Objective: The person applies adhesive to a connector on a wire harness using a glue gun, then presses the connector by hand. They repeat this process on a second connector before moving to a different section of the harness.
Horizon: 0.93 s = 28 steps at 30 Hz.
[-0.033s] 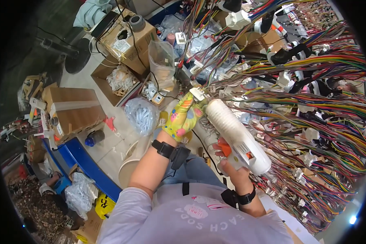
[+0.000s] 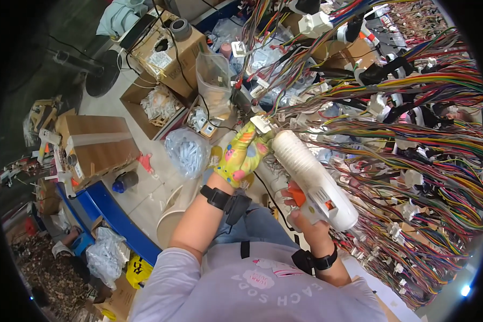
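Note:
My left hand point(image 2: 242, 155) wears a yellow glove with coloured spots. Its fingers are closed on a white plug connector point(image 2: 262, 124), whose wires run off to the right into the hanging bundles. In my bare right hand point(image 2: 309, 225) is the handle of what looks like a white heat gun point(image 2: 314, 180) with an orange trigger point(image 2: 296, 194). The tool's ribbed, browned barrel points up and left, its end close beside the gloved fingertips. Part of the right-hand grip is hidden behind the tool's body.
Thick bundles of coloured wires point(image 2: 413, 129) with white connectors fill the right side. To the left are an open carton point(image 2: 131, 102) of white parts, a clear bag point(image 2: 188, 153) of pale pieces and a taped cardboard box point(image 2: 104, 142). A pale bin point(image 2: 169, 225) stands by my left forearm.

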{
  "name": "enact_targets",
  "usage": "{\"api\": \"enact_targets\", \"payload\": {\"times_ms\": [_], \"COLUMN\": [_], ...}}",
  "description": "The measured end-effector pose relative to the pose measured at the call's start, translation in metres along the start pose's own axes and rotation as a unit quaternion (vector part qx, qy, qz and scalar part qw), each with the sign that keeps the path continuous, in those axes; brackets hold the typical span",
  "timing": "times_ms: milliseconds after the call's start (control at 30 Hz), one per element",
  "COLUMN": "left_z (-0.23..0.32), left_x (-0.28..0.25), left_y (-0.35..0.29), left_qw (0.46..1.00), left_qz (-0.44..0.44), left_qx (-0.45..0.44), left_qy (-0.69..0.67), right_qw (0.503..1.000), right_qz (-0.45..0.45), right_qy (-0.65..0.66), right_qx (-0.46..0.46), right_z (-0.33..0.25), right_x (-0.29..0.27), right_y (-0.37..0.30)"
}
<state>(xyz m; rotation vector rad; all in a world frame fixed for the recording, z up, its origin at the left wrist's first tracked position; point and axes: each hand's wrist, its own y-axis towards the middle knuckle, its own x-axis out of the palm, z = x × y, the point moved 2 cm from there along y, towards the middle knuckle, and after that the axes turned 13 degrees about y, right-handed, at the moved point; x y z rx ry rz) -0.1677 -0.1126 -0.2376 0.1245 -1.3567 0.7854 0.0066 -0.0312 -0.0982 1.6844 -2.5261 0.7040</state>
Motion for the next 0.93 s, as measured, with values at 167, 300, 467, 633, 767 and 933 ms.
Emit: {"api": "enact_targets", "payload": {"times_ms": [167,300,467,633,767,933], "left_z": [-0.006,-0.007,-0.007,-0.004,-0.009,-0.014], "left_x": [-0.013,-0.009,0.001,0.000,0.003,-0.008], "left_y": [0.002,0.007,0.008,0.009,0.006,0.006], "left_qw": [0.997,0.998,0.997,0.999,0.998,0.997], "left_qz": [0.016,0.035,0.064,0.044,0.070,0.065], "left_qx": [0.000,0.015,0.032,0.013,0.001,-0.025], "left_qy": [-0.078,-0.042,0.025,0.008,0.010,-0.011], "right_qw": [0.999,1.000,1.000,0.989,0.983,0.999], "right_qz": [0.013,0.013,0.024,-0.004,-0.009,-0.006], "right_qy": [-0.041,0.001,-0.016,-0.141,-0.168,-0.033], "right_qx": [0.022,0.025,0.012,-0.047,-0.066,0.002], "right_z": [0.004,0.003,0.006,0.025,0.033,0.033], "right_x": [-0.006,-0.004,-0.010,-0.030,-0.033,-0.022], "right_y": [0.002,0.004,0.003,0.004,0.005,0.009]}}
